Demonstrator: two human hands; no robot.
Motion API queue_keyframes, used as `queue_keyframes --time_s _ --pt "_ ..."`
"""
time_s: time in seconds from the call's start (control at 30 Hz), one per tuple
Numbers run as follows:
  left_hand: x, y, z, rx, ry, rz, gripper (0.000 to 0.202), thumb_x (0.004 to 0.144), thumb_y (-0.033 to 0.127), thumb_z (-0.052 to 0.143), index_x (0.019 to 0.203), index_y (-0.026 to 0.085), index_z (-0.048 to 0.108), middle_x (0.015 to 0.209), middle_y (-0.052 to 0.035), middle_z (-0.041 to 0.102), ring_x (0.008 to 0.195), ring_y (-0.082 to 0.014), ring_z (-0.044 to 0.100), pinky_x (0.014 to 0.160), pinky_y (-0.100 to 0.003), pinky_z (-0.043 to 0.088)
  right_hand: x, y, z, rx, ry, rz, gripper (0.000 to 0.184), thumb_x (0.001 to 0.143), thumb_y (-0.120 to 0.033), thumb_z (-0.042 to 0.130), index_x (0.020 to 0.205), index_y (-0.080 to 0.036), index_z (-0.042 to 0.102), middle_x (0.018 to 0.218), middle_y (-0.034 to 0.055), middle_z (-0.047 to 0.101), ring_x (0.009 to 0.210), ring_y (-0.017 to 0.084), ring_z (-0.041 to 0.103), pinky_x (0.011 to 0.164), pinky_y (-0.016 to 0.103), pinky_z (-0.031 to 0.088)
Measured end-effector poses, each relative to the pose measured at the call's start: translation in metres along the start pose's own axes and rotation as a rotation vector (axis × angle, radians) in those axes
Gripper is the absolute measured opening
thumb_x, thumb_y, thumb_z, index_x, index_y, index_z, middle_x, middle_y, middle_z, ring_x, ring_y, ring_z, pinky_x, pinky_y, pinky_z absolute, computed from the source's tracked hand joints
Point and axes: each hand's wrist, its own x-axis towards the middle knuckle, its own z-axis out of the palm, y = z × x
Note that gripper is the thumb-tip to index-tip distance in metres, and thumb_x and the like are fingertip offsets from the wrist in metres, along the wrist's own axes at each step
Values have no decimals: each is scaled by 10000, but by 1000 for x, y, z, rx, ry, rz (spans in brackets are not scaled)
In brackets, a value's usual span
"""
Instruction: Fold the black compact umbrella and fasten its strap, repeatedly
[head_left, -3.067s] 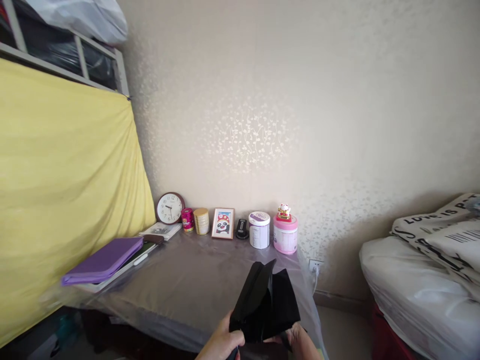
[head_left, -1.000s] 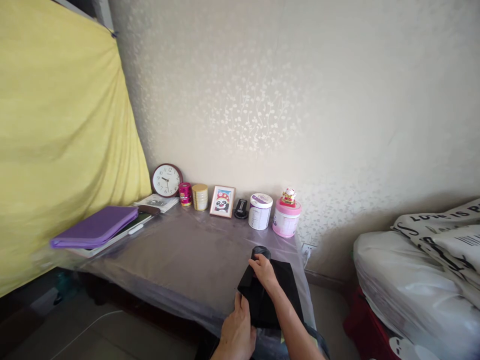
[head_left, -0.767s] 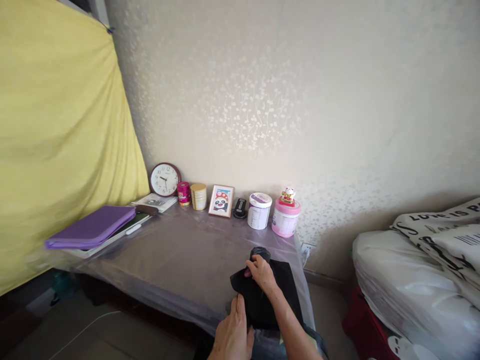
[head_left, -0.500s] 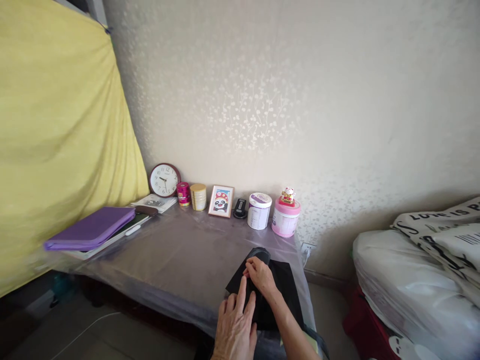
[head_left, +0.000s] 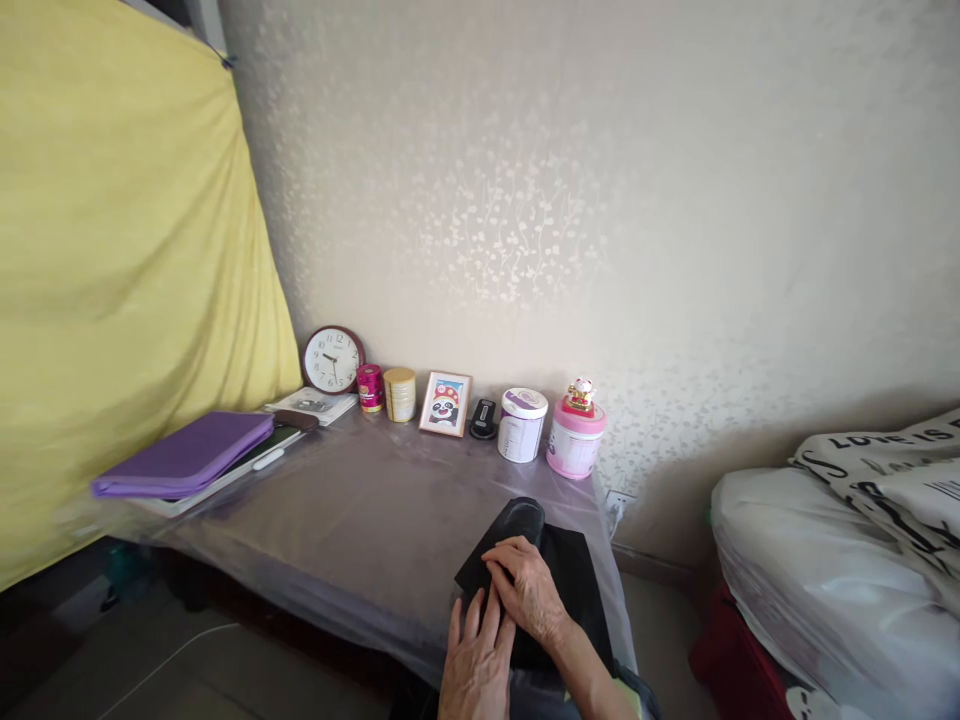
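A black folded cloth or bag [head_left: 571, 577] lies on the near right corner of the plastic-covered table [head_left: 360, 520]. A rounded black lump of it [head_left: 520, 517] bulges at its far end. My right hand [head_left: 529, 590] rests flat on top of it, fingers stretched toward the left. My left hand [head_left: 476, 668] lies just in front, fingers extended and pressing on the near left edge of the black thing. Neither hand grips anything.
Along the wall stand a round clock [head_left: 332, 359], a red tin [head_left: 369, 388], a yellow jar [head_left: 400, 394], a framed panda picture [head_left: 445, 404], a white can [head_left: 521, 424] and a pink can [head_left: 574, 441]. A purple folder [head_left: 184, 466] lies left. Bedding [head_left: 832, 570] is right.
The black thing was held up and unfolded in both hands, then laid on the table. My right hand slid back from its far end and both hands now press flat on it.
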Motion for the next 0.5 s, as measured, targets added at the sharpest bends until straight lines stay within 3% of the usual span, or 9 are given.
queue_keyframes --time_s 0.1,0.27,0.5 --pt "1 2 8 20 31 -14 649 767 145 378 1372 290 190 1443 -15 246 1286 -286 268 1070 -518 168 5 13 -3 -18 -36 -43 303 885 -246 377 854 -224 677 872 18 693 1044 174 527 981 326 316" --pt "3 1 16 42 56 -55 687 762 74 310 1368 279 59 1455 6 192 1263 -271 308 1049 -502 229 21 44 -2 -111 -15 13 306 890 -258 370 926 -214 671 1031 35 667 1140 196 469 1039 418 211" --pt "3 4 7 98 25 -83 735 729 66 358 1365 277 56 1461 -11 167 1216 -261 369 997 -433 318 42 71 4 -190 6 121 322 890 -251 352 901 -238 673 1067 20 655 1154 193 457 1021 418 225"
